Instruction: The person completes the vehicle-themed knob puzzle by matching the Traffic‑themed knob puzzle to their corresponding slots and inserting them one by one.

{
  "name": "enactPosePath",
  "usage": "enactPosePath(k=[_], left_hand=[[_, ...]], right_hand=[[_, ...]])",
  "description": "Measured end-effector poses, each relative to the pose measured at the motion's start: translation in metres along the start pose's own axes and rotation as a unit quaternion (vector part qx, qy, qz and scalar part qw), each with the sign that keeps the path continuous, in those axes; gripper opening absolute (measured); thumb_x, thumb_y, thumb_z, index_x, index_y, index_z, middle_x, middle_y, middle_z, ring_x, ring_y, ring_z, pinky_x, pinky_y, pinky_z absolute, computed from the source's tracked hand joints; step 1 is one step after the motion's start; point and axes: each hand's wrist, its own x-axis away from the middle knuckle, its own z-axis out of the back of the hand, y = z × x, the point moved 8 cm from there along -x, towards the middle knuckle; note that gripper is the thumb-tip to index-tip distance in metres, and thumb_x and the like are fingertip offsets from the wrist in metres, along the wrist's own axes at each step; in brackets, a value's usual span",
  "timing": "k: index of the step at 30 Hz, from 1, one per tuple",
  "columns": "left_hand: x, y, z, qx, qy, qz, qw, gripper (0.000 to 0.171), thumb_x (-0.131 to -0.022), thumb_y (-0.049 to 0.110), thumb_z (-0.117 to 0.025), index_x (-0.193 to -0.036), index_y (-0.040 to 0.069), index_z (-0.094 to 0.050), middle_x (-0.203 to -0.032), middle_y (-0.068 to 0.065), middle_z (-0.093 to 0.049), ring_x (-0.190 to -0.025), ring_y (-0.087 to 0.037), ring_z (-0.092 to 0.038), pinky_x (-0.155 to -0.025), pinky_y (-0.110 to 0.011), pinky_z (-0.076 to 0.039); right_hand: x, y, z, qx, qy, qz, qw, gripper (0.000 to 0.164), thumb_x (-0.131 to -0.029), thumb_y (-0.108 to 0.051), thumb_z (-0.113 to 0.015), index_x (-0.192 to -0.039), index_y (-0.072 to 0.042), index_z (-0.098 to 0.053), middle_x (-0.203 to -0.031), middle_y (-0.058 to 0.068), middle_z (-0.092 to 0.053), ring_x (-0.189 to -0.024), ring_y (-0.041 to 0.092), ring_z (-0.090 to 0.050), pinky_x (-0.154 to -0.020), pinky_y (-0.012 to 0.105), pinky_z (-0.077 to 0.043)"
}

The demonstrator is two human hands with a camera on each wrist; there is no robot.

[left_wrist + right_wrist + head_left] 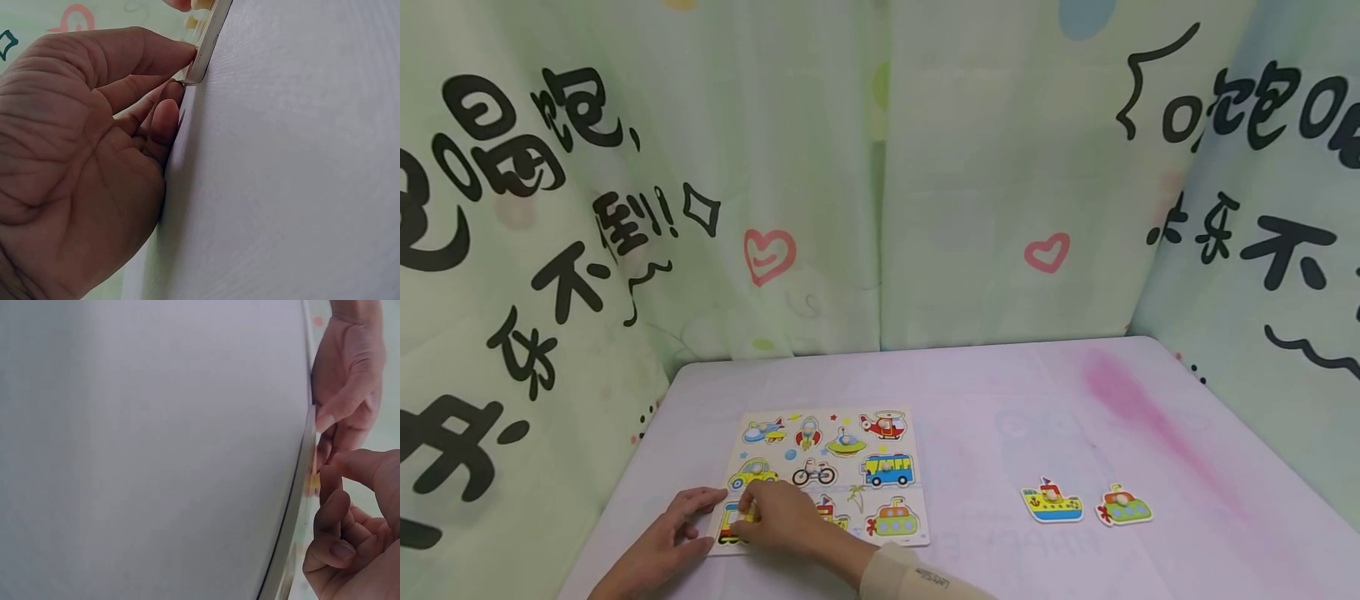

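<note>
A white wooden peg-puzzle board (816,500) printed with vehicles lies on the left part of the table. My left hand (662,533) grips its near left corner, thumb at the front edge and fingers along the left side; the left wrist view shows that thumb (169,59) on the board's corner. Above the lower left picture, my right hand (786,517) pinches a red-and-yellow train piece (728,527) between thumb and index finger. The hand hides part of this piece and of the ship picture (826,508). In the right wrist view, the right hand's other fingers (331,550) are curled.
To the right on the table (985,433) lie two loose knobbed pieces, a yellow-and-blue ship (1052,502) and a green submarine (1123,506). Printed curtains (955,183) hang behind the table and along both sides.
</note>
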Motion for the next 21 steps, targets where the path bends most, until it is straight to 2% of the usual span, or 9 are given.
enactPosePath(k=[4, 11, 12, 14, 15, 17, 19, 21], left_hand=[[0.001, -0.001, 0.000, 0.007, -0.004, 0.006, 1.0000, 0.060, -0.090, 0.011, -0.075, -0.144, 0.003, -0.052, -0.145, -0.022, -0.043, -0.106, 0.003, -0.046, -0.082, -0.020, -0.046], [0.000, -0.001, 0.000, 0.005, -0.004, 0.024, 0.9997, 0.060, -0.090, 0.011, -0.075, -0.144, 0.004, -0.052, -0.146, -0.021, -0.043, -0.109, 0.000, -0.048, -0.083, -0.020, -0.047], [0.000, -0.001, 0.000, 0.006, -0.003, 0.029, 0.9996, 0.060, -0.090, 0.011, -0.076, -0.144, 0.004, -0.052, -0.146, -0.021, -0.043, -0.108, -0.001, -0.048, -0.083, -0.020, -0.047], [0.000, -0.002, 0.000, 0.006, -0.001, 0.036, 0.9993, 0.061, -0.089, 0.011, -0.076, -0.144, 0.005, -0.053, -0.146, -0.020, -0.043, -0.107, -0.002, -0.048, -0.083, -0.020, -0.047], [0.000, -0.002, 0.000, 0.007, 0.000, 0.038, 0.9993, 0.061, -0.089, 0.011, -0.076, -0.144, 0.005, -0.053, -0.146, -0.020, -0.043, -0.106, -0.003, -0.048, -0.082, -0.020, -0.047], [0.000, -0.001, 0.000, 0.007, 0.002, 0.036, 0.9993, 0.061, -0.089, 0.011, -0.076, -0.144, 0.005, -0.053, -0.146, -0.020, -0.043, -0.104, -0.002, -0.048, -0.082, -0.020, -0.046], [0.001, 0.000, 0.000, 0.003, 0.006, 0.025, 0.9997, 0.060, -0.088, 0.010, -0.076, -0.144, 0.004, -0.053, -0.145, -0.020, -0.044, -0.102, -0.001, -0.048, -0.081, -0.020, -0.046], [0.002, 0.002, 0.000, -0.003, 0.009, 0.018, 0.9998, 0.060, -0.088, 0.009, -0.075, -0.143, 0.003, -0.054, -0.144, -0.020, -0.044, -0.101, -0.002, -0.048, -0.081, -0.020, -0.046]], right_hand=[[0.008, -0.006, 0.004, -0.026, 0.003, 0.009, 1.000, 0.019, -0.091, -0.031, -0.076, -0.100, -0.016, -0.069, -0.063, -0.012, -0.057, -0.058, -0.001, -0.046, -0.057, 0.018, -0.037], [0.020, -0.013, 0.007, -0.039, -0.002, 0.021, 0.999, 0.019, -0.092, -0.033, -0.075, -0.103, -0.018, -0.071, -0.061, -0.014, -0.052, -0.054, -0.001, -0.045, -0.053, 0.018, -0.037], [0.021, -0.013, 0.007, -0.041, -0.005, 0.021, 0.999, 0.019, -0.092, -0.032, -0.075, -0.104, -0.018, -0.071, -0.062, -0.014, -0.052, -0.054, 0.000, -0.045, -0.056, 0.018, -0.038], [0.023, -0.014, 0.007, -0.041, -0.011, 0.021, 0.999, 0.018, -0.093, -0.032, -0.075, -0.104, -0.019, -0.071, -0.062, -0.015, -0.052, -0.055, -0.001, -0.046, -0.072, 0.020, -0.047], [0.024, -0.014, 0.008, -0.042, -0.014, 0.021, 0.999, 0.017, -0.093, -0.032, -0.075, -0.104, -0.020, -0.071, -0.062, -0.015, -0.053, -0.055, -0.001, -0.047, -0.077, 0.020, -0.047], [0.026, -0.013, 0.008, -0.048, -0.020, 0.017, 0.998, 0.017, -0.092, -0.032, -0.075, -0.103, -0.020, -0.070, -0.063, -0.015, -0.053, -0.056, 0.000, -0.047, -0.080, 0.021, -0.047], [0.029, -0.012, 0.010, -0.049, -0.024, 0.013, 0.998, 0.017, -0.092, -0.032, -0.075, -0.102, -0.020, -0.070, -0.065, -0.015, -0.053, -0.057, 0.000, -0.047, -0.076, 0.021, -0.047], [0.031, -0.011, 0.012, -0.054, -0.027, 0.011, 0.998, 0.017, -0.092, -0.032, -0.075, -0.102, -0.020, -0.070, -0.065, -0.014, -0.053, -0.057, 0.000, -0.047, -0.059, 0.019, -0.040]])
